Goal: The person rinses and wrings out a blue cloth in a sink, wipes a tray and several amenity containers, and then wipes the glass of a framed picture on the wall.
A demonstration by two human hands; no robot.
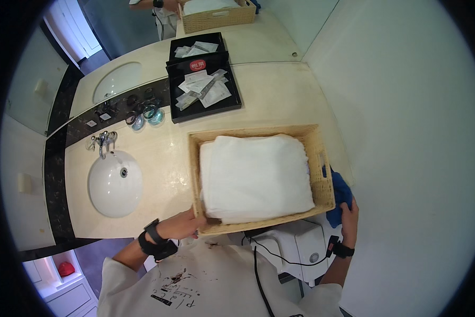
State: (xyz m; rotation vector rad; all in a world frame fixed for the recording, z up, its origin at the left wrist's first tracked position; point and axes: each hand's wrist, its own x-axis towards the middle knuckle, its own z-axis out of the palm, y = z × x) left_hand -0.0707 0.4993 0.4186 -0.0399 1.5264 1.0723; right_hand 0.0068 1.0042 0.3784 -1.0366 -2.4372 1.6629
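A woven basket (324,182) of pale straw colour sits on the cream countertop, its near side at the counter's front edge. Folded white towels (257,178) fill most of it. My left hand (184,224) grips the basket's near left corner, fingers partly hidden by the rim. Beyond the right side of the basket, my right hand (349,214) holds a blue cloth (339,194). Part of that cloth is hidden behind the basket's right wall, and a bit of blue shows through the handle slot.
A white oval sink (114,194) with a chrome faucet (102,142) lies left. Behind the basket stands a black tray (205,115) of small packets. Two glasses (154,115) stand by the mirror (142,23). A white wall (404,158) bounds the right; a white appliance (301,249) is below.
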